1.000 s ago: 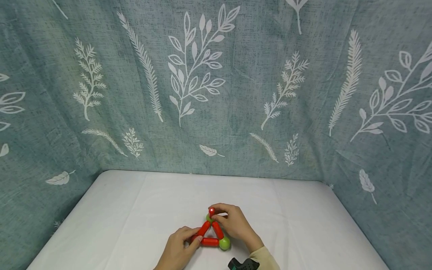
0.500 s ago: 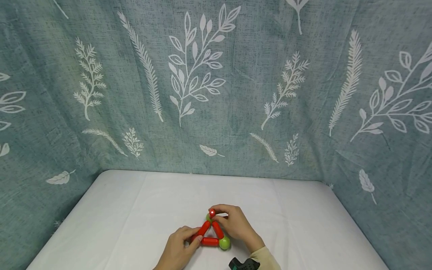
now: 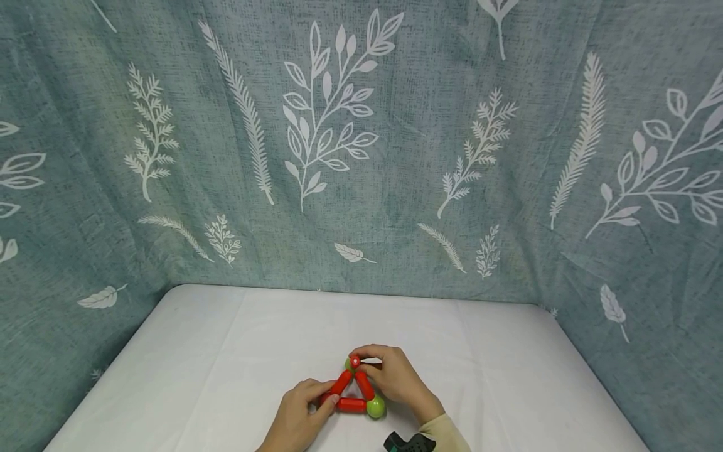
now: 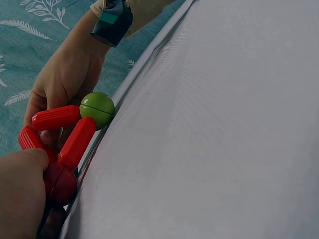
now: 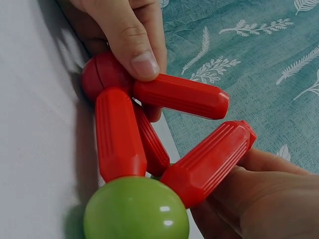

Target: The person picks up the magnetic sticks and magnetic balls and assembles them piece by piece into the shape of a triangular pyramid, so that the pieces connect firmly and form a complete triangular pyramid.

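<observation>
A magnetic-looking triangle of red rods (image 3: 351,405) and balls lies on the white table, with a green ball (image 3: 375,407) at its near right corner. My left hand (image 3: 300,411) holds the left corner, where a red ball (image 5: 102,79) sits. Its thumb presses a ridged red rod (image 5: 184,97) that sticks up from that ball; its other fingers are mostly behind. My right hand (image 3: 393,373) pinches another upright red rod (image 3: 355,361) at the far corner, over a green ball (image 3: 348,364). This rod leans off a large green ball (image 5: 134,209) in the right wrist view.
The white cloth-covered table (image 3: 254,333) reaches back to a teal leaf-patterned curtain (image 3: 361,188). A dark wrist device (image 3: 409,442) sits at the right wrist, beside a pale sleeve (image 3: 443,433).
The top of the red rod in my right hand has tipped slightly down toward me, and the right fingers have lowered with it. My left hand and the triangle stay still.
</observation>
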Tool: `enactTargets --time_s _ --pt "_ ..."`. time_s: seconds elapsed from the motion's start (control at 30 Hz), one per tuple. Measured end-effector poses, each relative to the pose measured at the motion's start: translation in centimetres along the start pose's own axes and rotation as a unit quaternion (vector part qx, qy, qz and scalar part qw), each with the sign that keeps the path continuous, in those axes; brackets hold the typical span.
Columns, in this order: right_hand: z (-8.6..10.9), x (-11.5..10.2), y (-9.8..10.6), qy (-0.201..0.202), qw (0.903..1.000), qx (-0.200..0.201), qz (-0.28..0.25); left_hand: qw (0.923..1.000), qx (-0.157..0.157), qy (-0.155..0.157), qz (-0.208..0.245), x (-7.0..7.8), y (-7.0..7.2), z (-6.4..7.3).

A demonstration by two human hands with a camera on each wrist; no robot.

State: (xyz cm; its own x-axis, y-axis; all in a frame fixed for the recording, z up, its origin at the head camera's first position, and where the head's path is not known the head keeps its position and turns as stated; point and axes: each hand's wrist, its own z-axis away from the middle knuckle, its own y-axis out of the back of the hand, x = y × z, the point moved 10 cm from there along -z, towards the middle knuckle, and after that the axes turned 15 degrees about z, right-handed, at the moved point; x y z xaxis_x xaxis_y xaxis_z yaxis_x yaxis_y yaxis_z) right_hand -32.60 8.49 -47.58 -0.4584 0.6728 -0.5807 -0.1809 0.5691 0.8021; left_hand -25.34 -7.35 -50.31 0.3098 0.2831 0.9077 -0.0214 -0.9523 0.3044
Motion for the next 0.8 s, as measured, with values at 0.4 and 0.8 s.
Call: enactTargets --time_s 0.4,0.8 --pt "0.06 -0.27 -0.08 0.012 0.9999 -0.004 0.003 0.9999 -0.002 0.001 -0.012 -0.17 0.03 0.14" --pt "0.15 -0.47 -0.15 0.026 0.9996 -0.006 0.009 1.0000 0.005 -0.003 -0.006 0.02 0.09 0.16"
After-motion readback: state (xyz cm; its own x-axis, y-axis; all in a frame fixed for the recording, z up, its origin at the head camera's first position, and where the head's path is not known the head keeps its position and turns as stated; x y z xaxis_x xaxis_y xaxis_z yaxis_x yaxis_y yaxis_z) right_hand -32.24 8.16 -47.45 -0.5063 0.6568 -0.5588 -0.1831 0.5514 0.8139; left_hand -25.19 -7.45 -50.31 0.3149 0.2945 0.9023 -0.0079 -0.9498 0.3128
